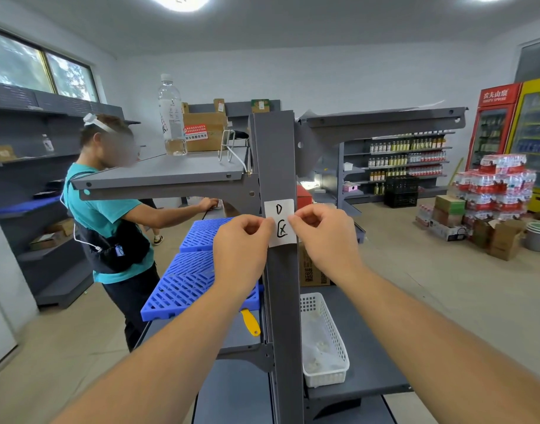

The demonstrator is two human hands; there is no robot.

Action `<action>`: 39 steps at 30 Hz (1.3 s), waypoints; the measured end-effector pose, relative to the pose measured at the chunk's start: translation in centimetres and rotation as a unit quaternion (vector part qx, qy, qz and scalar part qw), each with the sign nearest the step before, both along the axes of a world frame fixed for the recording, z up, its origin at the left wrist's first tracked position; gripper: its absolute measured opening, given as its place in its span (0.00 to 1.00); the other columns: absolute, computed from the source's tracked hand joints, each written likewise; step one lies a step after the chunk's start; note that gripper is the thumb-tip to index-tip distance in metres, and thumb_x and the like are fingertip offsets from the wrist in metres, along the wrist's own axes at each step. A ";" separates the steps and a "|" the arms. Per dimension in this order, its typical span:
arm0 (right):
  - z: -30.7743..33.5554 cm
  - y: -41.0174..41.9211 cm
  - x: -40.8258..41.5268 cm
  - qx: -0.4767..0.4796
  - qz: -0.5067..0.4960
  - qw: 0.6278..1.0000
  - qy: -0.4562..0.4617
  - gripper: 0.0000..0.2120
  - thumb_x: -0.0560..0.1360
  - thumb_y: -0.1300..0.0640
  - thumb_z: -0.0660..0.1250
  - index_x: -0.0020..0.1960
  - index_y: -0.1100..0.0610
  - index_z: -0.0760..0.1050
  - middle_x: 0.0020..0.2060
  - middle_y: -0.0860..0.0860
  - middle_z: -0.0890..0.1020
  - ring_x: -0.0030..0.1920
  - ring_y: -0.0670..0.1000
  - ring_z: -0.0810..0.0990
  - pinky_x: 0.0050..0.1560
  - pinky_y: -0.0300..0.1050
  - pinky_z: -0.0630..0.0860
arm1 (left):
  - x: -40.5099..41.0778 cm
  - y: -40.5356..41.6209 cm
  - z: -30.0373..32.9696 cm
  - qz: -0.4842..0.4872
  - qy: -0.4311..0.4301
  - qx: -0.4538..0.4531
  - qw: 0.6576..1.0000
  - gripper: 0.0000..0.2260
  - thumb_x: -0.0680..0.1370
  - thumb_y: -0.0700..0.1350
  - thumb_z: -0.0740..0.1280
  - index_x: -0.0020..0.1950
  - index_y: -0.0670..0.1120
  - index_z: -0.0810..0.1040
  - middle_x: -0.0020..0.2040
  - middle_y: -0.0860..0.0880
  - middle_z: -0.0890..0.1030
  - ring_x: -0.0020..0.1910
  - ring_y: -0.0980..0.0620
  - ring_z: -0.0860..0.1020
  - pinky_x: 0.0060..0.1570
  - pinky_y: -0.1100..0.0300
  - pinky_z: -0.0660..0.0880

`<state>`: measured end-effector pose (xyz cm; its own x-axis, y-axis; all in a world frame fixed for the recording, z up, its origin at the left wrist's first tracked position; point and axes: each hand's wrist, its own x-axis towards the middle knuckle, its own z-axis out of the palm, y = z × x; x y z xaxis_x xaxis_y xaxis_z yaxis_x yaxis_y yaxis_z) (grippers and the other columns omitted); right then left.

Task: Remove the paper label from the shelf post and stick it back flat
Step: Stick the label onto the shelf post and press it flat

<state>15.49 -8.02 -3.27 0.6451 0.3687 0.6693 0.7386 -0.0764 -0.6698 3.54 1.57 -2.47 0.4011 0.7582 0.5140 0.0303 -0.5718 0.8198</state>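
Note:
A white paper label (280,220) with black handwritten marks lies against the front of the grey upright shelf post (277,154). My left hand (242,243) pinches the label's left edge between thumb and fingers. My right hand (322,232) pinches its right edge at about the same height. The label's lower corner stands slightly off the post; its top looks pressed to the metal. Both forearms reach in from the bottom of the view.
A person in a teal shirt (109,209) stands at the left by the shelf. Blue plastic grids (189,280), a yellow tool (250,322) and a white basket (323,341) lie on lower shelves. A water bottle (171,117) and a cardboard box (204,130) stand on the upper shelf.

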 end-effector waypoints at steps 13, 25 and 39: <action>1.1 0.0 -0.9 -0.011 -0.017 0.999 0.031 0.05 0.76 0.53 0.71 0.44 0.52 0.86 0.36 0.44 0.85 0.40 0.44 0.84 0.42 0.41 0.79 | 0.1 0.2 1.4 0.015 0.053 0.031 0.998 0.10 0.75 0.48 0.69 0.37 0.45 0.84 0.32 0.45 0.84 0.31 0.52 0.77 0.35 0.53 0.78; 1.4 -0.4 0.1 -0.032 -0.004 0.999 0.044 0.10 0.75 0.45 0.73 0.43 0.50 0.79 0.37 0.47 0.83 0.38 0.45 0.80 0.42 0.44 0.78 | -0.2 0.8 1.4 0.033 0.068 0.065 0.995 0.13 0.76 0.55 0.70 0.40 0.46 0.78 0.34 0.47 0.81 0.31 0.54 0.75 0.32 0.59 0.71; 0.6 -0.1 0.7 -0.043 0.018 0.998 0.046 0.14 0.78 0.41 0.70 0.46 0.51 0.80 0.38 0.46 0.82 0.38 0.42 0.78 0.39 0.37 0.70 | -0.1 1.8 0.6 0.061 0.112 0.155 0.980 0.18 0.81 0.60 0.65 0.40 0.48 0.78 0.33 0.52 0.79 0.31 0.55 0.75 0.30 0.61 0.67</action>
